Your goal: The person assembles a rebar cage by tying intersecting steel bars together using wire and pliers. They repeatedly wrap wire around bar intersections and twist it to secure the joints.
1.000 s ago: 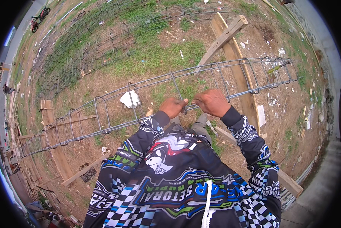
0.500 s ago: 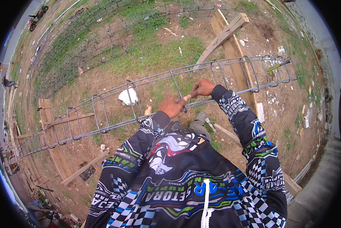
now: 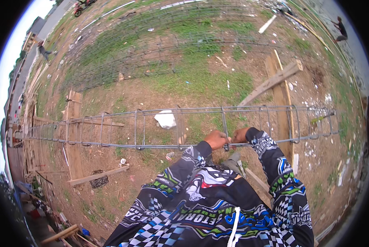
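Observation:
A long steel rebar cage (image 3: 160,146) crosses in front of me, its bars tied through several square stirrups. My left hand (image 3: 216,140) is closed around the foot of one stirrup (image 3: 224,122), where it meets the near bars. Close beside it, just right of that stirrup, my right hand (image 3: 240,135) has its fingers curled in a pinch over the near bars. What the right fingers hold, if anything, is too small to make out. A tool with a yellow-green handle (image 3: 317,120) rests on the cage's right end.
Wooden planks under the cage stand at left (image 3: 74,158) and right (image 3: 284,119), with a slanted timber (image 3: 271,83) by the right one. A white lump (image 3: 165,119) lies beyond the near bars. Rebar mesh (image 3: 123,61) covers grass farther off. Two people are in the distance.
My view has tilted and swung, so the cage now looks level and lower in the picture. Both hands remain at the same stirrup, with the right hand slightly apart from the left fingertips.

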`<state>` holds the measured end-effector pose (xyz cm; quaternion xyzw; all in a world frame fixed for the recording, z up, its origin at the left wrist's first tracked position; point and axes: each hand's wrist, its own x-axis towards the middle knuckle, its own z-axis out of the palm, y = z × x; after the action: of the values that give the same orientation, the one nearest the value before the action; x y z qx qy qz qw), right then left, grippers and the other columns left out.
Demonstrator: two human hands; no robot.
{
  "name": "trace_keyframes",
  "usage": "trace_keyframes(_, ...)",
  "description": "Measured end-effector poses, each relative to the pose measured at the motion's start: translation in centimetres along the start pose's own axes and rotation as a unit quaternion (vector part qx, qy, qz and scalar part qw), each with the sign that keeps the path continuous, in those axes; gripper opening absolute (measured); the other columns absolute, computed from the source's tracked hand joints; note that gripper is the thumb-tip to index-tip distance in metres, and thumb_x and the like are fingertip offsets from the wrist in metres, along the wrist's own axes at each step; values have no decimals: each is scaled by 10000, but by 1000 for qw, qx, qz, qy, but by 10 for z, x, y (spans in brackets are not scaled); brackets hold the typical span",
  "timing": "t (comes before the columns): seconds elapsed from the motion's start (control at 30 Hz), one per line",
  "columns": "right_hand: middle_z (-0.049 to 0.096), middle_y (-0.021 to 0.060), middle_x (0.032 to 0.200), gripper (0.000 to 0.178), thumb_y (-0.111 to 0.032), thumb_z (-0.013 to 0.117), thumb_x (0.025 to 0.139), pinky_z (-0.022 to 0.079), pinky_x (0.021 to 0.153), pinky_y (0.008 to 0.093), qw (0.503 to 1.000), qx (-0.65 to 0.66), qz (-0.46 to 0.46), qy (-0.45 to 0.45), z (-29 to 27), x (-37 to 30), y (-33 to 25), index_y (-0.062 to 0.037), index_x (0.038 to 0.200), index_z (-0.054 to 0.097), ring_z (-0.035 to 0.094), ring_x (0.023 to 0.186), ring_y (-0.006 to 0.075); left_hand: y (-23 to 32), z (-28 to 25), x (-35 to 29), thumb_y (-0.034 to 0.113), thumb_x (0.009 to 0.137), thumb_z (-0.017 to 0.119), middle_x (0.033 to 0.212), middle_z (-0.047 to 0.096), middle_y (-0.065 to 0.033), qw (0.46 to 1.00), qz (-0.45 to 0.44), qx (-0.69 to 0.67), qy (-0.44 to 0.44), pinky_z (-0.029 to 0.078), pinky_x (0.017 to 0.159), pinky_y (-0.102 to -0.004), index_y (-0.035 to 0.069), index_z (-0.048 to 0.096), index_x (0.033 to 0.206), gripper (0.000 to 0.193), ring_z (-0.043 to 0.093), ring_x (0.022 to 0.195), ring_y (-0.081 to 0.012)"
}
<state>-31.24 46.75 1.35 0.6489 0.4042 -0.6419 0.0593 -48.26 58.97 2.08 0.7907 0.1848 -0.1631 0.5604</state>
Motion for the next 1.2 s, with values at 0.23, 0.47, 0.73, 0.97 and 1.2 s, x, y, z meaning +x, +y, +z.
trace_keyframes(0.23,685,149,806,362,-300,805,730,512,666,387,862,21,-89,499,27,-32,-10,-21,937,702,671,746,277,11,-5,-6,418,878,613,699,635,-156,1000,-24,-15,-10,465,648,-409,3,700,809,429,607,675,-240)
trace_keyframes(0.47,587,133,750,76,-94,635,829,438,731,467,684,-99,-192,697,155,-54,-50,-24,857,631,581,748,320,4,0,-1,407,870,617,663,614,-154,1000,0,-18,-18,452,634,-419,8,691,795,413,589,639,-249)
trace_keyframes(0.73,650,207,898,282,-108,615,870,438,650,506,777,-43,-153,609,165,-18,-20,-36,1142,616,611,779,398,8,-3,-4,422,869,609,663,621,-151,999,-18,-20,-19,459,644,-422,17,691,787,421,593,642,-265)
trace_keyframes(0.97,639,208,747,128,-131,541,916,443,592,520,834,5,-85,545,159,-69,-61,-65,999,614,614,676,437,2,3,-5,425,862,615,671,620,-168,1000,-9,-23,4,460,654,-431,13,697,811,423,591,644,-271)
trace_keyframes(1.2,643,216,760,123,-131,501,939,462,609,512,864,-58,-101,490,147,-85,-52,-65,948,605,623,693,438,1,4,-7,427,859,614,662,616,-171,1000,-4,-10,20,456,640,-442,20,694,789,421,587,627,-297)
